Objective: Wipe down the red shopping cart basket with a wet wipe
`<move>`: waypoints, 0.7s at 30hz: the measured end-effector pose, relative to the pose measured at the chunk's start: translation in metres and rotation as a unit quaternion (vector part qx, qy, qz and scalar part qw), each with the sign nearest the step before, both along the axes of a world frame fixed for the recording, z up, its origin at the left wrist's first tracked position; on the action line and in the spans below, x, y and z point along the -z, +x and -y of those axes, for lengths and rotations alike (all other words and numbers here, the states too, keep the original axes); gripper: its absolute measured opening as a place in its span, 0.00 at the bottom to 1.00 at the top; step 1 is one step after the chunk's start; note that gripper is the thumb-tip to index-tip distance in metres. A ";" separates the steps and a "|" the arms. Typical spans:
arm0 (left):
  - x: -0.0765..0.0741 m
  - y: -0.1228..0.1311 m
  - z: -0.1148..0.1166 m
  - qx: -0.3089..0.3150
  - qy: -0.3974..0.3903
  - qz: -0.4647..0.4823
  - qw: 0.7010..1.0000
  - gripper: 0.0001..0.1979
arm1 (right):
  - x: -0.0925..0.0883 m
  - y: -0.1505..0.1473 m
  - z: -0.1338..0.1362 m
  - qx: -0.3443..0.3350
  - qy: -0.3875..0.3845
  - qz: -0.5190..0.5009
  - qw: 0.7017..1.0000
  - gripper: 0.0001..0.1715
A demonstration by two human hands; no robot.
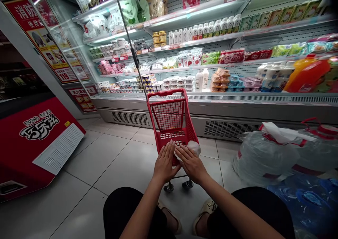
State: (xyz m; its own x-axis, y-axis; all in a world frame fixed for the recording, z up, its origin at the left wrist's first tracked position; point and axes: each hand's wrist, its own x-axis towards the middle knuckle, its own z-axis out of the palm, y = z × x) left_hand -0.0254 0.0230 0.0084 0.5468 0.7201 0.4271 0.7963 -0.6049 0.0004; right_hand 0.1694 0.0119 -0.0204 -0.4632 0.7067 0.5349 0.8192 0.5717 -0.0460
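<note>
A small red shopping cart [168,116] stands in front of me on the tiles. Both my hands lie side by side at its near end. My left hand [166,163] is stretched flat with the fingers straight, near the cart's rim, and I see nothing in it. Under my right hand [192,164] is a crumpled white cloth [194,147], held between the palm and the cart's near right corner. Its edge sticks out past the fingers. The hands hide much of the cart's near end. Two dark wheels [187,184] show below.
A refrigerated display [264,98] full of bottles and packs runs behind the cart. At left stands a red freezer [52,144]. Large wrapped water bottles [266,156] and a blue bottle [306,196] sit at right. My knees flank the cart's near end.
</note>
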 end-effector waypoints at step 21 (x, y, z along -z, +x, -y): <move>0.015 0.018 -0.003 -0.076 0.030 0.045 0.996 0.54 | 0.011 -0.016 0.007 0.059 -0.020 -0.034 0.997 0.41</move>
